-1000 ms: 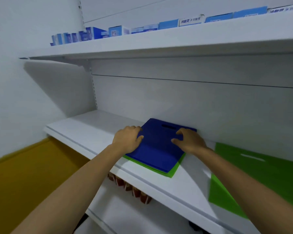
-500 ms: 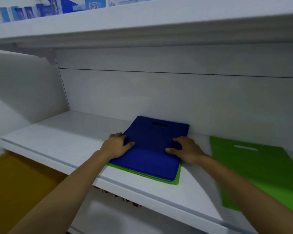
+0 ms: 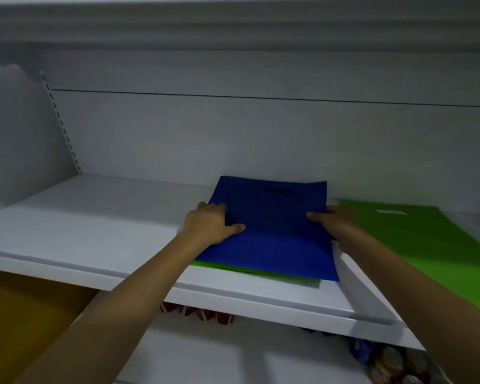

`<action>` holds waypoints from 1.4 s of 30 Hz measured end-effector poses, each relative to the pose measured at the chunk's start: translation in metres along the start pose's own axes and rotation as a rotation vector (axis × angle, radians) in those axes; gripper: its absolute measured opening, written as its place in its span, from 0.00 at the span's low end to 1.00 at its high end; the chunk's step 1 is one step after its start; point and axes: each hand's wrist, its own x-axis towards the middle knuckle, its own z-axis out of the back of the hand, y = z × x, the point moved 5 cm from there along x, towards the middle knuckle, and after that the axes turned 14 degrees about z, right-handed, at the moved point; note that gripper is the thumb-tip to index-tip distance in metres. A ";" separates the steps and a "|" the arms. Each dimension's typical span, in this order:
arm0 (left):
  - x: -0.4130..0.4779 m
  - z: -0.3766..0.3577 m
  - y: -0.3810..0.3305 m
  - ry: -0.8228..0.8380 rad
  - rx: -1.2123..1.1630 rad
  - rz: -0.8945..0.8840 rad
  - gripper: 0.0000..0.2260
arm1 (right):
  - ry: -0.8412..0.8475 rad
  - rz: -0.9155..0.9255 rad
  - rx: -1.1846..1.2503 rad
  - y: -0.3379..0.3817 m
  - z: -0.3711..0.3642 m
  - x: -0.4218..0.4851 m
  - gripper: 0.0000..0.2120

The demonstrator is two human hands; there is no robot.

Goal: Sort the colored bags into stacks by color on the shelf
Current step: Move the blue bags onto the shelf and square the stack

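both hands clamped on the blue bag at the middle of the shelf

head view: a blue bag point(image 3: 272, 231) lies flat on the white shelf point(image 3: 94, 223), just right of the frame's centre, its far edge with the cut-out handle close to the back panel point(image 3: 205, 134). it sits on top of a thin stack of green bags point(image 3: 257, 270), whose edges show as a strip along its near side. the left hand point(image 3: 208, 225) grips the blue bag's left edge: thumb laid across the top, fingers point(image 3: 204, 207) curled together over the edge. the right hand point(image 3: 337, 225) grips the right edge the same way, thumb on top and pointing inward, the other fingers tucked behind the edge and mostly hidden. both forearms reach in from the bottom of the frame.

to the right, just beside the right hand, a separate green bag point(image 3: 427, 239) lies flat on the same shelf, its handle slot toward the back; whether more lie beneath it i cannot tell. an upper shelf point(image 3: 233, 29) runs across the top of the frame, and a slotted upright point(image 3: 61, 126) stands at the left. at lower left is a yellow surface point(image 3: 17, 314). under the shelf, reddish-brown packages point(image 3: 200, 314) show at centre bottom and blurred cans point(image 3: 394, 364) at lower right.
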 end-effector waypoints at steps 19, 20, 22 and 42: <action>0.024 0.004 -0.036 0.616 -1.355 -0.055 0.23 | -0.375 0.202 0.396 0.061 0.055 -0.060 0.06; 0.022 0.005 -0.045 0.598 -1.359 -0.083 0.17 | -0.388 0.199 0.383 0.060 0.063 -0.064 0.06; 0.015 0.010 -0.064 0.541 -1.345 -0.126 0.13 | -0.394 0.191 0.341 0.057 0.078 -0.072 0.09; -0.171 0.010 -0.365 0.565 -1.360 -0.427 0.09 | -0.701 0.144 -0.088 -0.003 0.379 -0.234 0.05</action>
